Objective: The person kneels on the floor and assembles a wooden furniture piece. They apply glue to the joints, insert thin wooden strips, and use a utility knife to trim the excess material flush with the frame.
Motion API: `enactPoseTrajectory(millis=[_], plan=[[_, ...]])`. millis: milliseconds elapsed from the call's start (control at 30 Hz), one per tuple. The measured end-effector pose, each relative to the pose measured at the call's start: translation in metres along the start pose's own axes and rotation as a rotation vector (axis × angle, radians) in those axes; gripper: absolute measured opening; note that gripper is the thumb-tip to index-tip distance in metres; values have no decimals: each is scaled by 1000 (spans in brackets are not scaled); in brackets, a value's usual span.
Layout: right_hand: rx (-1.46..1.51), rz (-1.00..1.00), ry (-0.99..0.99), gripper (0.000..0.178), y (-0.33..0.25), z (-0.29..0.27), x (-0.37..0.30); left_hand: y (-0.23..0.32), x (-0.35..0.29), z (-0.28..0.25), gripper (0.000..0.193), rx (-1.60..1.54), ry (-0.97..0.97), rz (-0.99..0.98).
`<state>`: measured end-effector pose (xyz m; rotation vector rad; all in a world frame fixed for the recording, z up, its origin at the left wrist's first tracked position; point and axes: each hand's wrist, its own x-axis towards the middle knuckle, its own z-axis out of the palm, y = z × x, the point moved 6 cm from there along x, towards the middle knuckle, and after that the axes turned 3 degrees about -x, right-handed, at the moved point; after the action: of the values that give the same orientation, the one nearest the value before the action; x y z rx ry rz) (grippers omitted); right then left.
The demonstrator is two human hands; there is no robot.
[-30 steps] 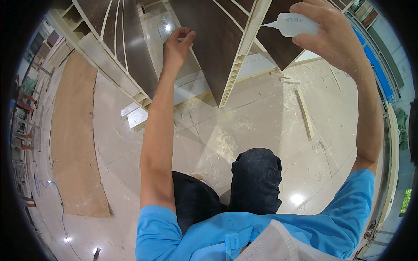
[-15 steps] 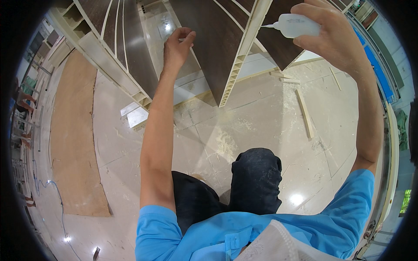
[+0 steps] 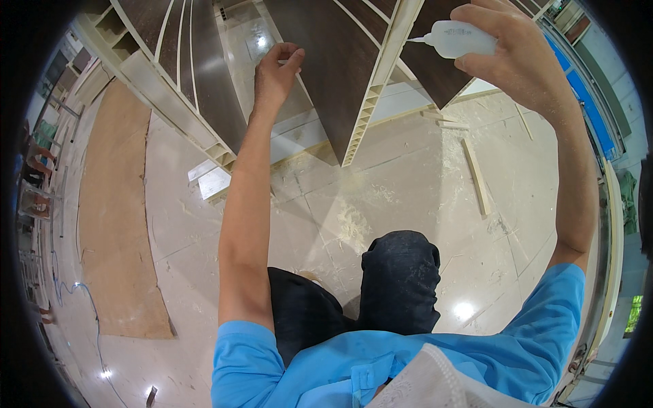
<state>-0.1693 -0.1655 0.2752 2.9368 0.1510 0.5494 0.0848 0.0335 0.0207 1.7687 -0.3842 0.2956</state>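
My right hand (image 3: 507, 51) grips a translucent white squeeze bottle (image 3: 464, 39) that lies sideways in it. The bottle's thin nozzle points left, at the pale edge (image 3: 381, 75) of a dark brown door panel (image 3: 326, 75) standing on end. Whether the tip touches that edge I cannot tell. Honeycomb-like filling shows along the lower part of the edge. My left hand (image 3: 277, 73) is held between this panel and another dark panel (image 3: 211, 75) with pale curved strips. Its fingers are curled, thumb against fingertips; anything pinched there is too small to make out.
A further dark panel (image 3: 442, 75) stands to the right. Wood strips (image 3: 476, 177) and shavings (image 3: 352, 224) lie on the tiled floor. A brown sheet (image 3: 119, 224) is spread at the left beside a blue cable (image 3: 92, 299). People's hands show at the far left edge.
My right hand and the squeeze bottle have shifted very slightly left. My left hand stays in nearly the same place.
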Motion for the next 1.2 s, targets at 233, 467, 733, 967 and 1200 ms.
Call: enactPoseTrajectory(millis=[233,467,733,967,1200], plan=[[134,42,145,47,57,32,-30,-19,7,-10,37,-42,-9,5],[597,549,201,63,169,247,-153,-47,13,-13,40,-97,-91,-46],[1073,994,160,58,142,540,-318,-93,-12,-17,38,129,-155,-220],[926,1014,227,61,138,635,-354,-149,-9,1,28,21,-220,-349],[872,1067,-201,49,57,614,-370,-168,-14,18,26,69,-287,-349]])
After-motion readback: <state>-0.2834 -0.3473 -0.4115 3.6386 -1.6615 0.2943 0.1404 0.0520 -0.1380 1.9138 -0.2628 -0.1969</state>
